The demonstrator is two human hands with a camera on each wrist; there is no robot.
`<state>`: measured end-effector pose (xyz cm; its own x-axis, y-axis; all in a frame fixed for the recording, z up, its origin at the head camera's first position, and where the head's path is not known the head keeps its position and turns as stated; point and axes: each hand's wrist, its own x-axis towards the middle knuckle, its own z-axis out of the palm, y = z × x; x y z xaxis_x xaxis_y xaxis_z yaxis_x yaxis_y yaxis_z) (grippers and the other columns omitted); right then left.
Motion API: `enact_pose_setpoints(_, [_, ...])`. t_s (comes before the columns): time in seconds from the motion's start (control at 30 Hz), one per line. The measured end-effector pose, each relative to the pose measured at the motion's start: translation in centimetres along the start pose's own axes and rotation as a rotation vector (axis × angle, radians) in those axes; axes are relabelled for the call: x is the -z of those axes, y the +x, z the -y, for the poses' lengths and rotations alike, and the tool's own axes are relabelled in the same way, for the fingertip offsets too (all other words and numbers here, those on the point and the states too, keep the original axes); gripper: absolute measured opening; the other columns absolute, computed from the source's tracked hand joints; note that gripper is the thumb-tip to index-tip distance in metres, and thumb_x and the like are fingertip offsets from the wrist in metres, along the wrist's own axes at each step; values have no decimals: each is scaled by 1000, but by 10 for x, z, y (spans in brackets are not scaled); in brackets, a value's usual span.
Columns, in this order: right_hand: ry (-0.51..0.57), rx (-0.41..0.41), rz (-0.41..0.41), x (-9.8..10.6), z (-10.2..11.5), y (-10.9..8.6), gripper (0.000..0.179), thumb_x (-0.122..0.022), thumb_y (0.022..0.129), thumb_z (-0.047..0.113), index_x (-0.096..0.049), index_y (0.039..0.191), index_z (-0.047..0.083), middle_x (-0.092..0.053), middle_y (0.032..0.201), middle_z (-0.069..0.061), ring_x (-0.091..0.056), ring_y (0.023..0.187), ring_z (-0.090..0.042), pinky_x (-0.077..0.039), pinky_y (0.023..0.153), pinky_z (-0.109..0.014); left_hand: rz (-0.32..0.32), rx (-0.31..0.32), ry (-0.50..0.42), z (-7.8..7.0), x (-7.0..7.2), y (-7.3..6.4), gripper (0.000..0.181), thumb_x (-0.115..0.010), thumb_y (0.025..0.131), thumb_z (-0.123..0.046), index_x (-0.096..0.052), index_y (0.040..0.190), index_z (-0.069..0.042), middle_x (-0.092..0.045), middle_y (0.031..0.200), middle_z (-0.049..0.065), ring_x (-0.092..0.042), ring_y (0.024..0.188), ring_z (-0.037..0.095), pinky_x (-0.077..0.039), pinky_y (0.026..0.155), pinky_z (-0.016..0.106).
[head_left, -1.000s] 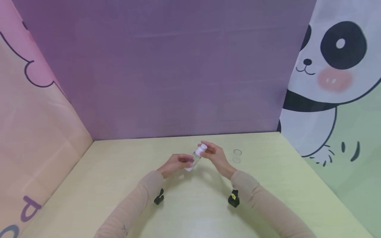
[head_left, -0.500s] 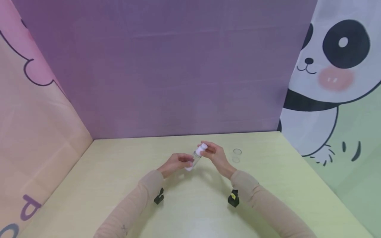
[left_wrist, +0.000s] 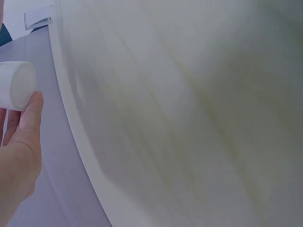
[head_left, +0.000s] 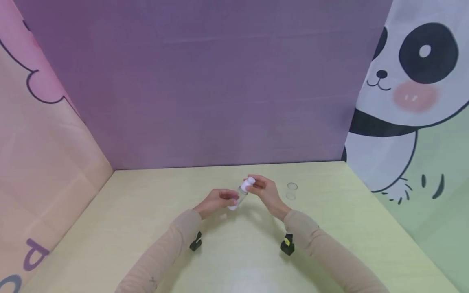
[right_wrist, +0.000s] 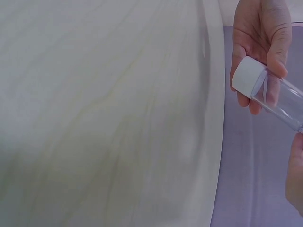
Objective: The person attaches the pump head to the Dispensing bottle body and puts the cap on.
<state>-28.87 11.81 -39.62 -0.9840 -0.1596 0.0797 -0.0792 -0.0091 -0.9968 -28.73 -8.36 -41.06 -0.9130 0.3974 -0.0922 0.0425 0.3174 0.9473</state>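
Note:
A slim clear bottle [head_left: 241,195] is held tilted above the table, its upper end leaning right. It has a white base [right_wrist: 249,77] and a white top [head_left: 247,184] with a narrower knob-like head. My left hand [head_left: 216,201] grips the lower end, thumb in front and fingers behind; the left wrist view shows the white base [left_wrist: 19,85] end-on beside it. Up at the white top, my right hand [head_left: 267,195] holds it between thumb and fingers. In the right wrist view only part of the right hand [right_wrist: 295,177] shows at the edge.
A clear open cylinder [head_left: 291,191], like a cap, stands on the pale table [head_left: 146,228] right of the right hand. Black wrist devices hang under the left sleeve [head_left: 183,228] and right sleeve [head_left: 304,228]. A purple backdrop [head_left: 220,89] rises behind the table, with printed side panels.
The head view has shifted very slightly. Both hands and the bottle keep nearly the same pose, and the clear cylinder stays in place.

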Motion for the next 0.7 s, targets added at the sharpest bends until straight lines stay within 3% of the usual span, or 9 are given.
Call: enact_pose_setpoints(0.7, [-38, -14, -55, -2, -2, 2, 43, -69, 80, 8, -55, 120, 3, -60, 119, -16, -60, 105, -21, -48, 92, -32, 11, -18, 1, 3, 3, 3, 39, -66, 84, -18, -58, 120, -3, -60, 119, 15, -58, 105, 21, -49, 88, 33])
